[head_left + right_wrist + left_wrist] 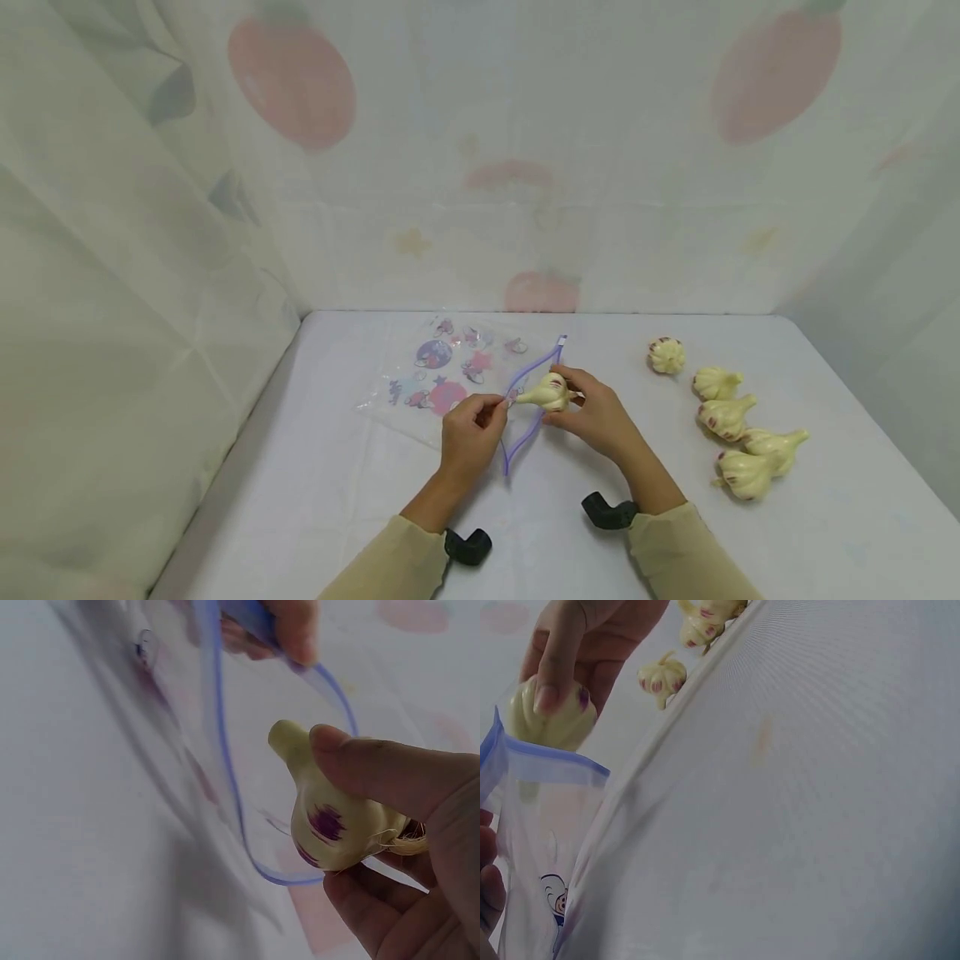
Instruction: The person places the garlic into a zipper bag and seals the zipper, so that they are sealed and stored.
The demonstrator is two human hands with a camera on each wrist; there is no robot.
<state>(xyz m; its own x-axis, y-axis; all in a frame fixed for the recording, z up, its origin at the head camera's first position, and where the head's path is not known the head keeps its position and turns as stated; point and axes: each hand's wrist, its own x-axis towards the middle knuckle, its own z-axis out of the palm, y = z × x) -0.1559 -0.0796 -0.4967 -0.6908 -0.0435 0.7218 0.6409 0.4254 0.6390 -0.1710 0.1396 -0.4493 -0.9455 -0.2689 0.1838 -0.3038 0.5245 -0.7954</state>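
Note:
A clear zip bag (405, 417) with pink and purple cartoon prints lies on the table, its purple-edged mouth spread apart toward the right. My left hand (472, 433) pinches one edge of that mouth. In my right hand (596, 417) is a garlic bulb (551, 392), cream with purple patches, gripped between thumb and fingers. The bulb's stem points left into the bag's opening, as the right wrist view shows with the stem (287, 739) inside the loop of the purple rim (225, 761). In the left wrist view the bulb (551, 716) is right above the rim.
Several more garlic bulbs (726, 418) lie on the right side of the white table (615, 567), one (666, 355) apart toward the back. Printed curtains hang behind the table and along its sides. A dark wrist mount (609, 511) sits on each wrist.

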